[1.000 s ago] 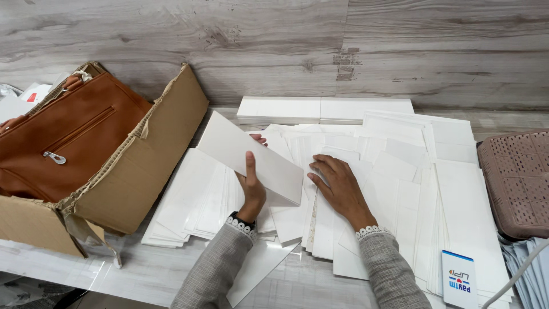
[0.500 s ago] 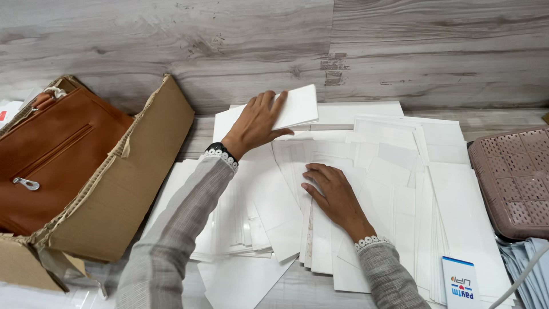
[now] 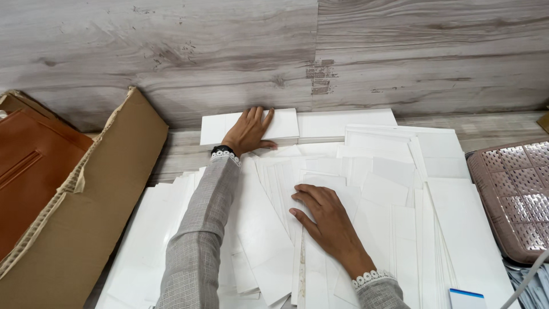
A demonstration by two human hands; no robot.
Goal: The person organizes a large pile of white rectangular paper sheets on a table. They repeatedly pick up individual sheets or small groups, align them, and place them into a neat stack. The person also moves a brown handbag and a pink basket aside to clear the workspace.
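White card sheets lay spread over the table, with a neat stack against the wooden wall. Left hand rested flat and open-fingered on that stack, grasping nothing. Right hand pressed open-palmed on the loose sheets. Cardboard box stood at left, pink basket at right.

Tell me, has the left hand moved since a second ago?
Yes. The left hand went from the loose white sheets near the middle up to the neat stack against the grey wall, away from the right hand.
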